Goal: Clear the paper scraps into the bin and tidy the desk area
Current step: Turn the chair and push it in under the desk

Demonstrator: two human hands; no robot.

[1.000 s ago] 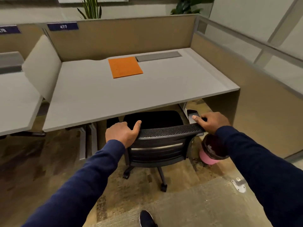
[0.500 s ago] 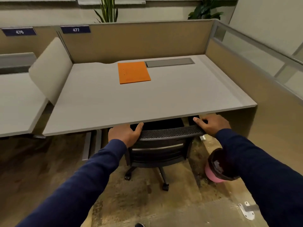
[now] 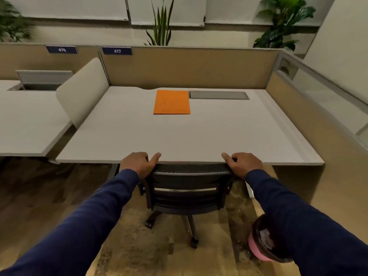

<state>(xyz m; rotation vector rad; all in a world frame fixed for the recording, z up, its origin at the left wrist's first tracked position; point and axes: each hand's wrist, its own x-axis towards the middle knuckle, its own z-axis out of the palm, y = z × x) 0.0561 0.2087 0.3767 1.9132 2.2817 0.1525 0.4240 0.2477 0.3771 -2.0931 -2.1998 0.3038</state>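
A pale grey worktop point(image 3: 219, 136) filled an office cubicle walled by tan partitions point(image 3: 189, 66), with a second worktop point(image 3: 23, 120) to the left and a mottled brown floor point(image 3: 49, 196) below. Three potted plants point(image 3: 161, 26) stood behind the partitions, and two dark number plates point(image 3: 117, 51) were fixed along the top. One black mesh-backed chair point(image 3: 189, 188) sat tucked against the worktop's near edge. One orange sheet point(image 3: 172, 102) lay flat toward the back, touching one closed grey flap point(image 3: 219, 95). One pink bin point(image 3: 258, 248) with a dark liner stood on the floor to the right, with pale paper scraps point(image 3: 265, 239) inside. The left hand point(image 3: 137, 164) and right hand point(image 3: 244, 163) gripped the chair back's top corners, fingers curled over it, thumbs pointing inward.
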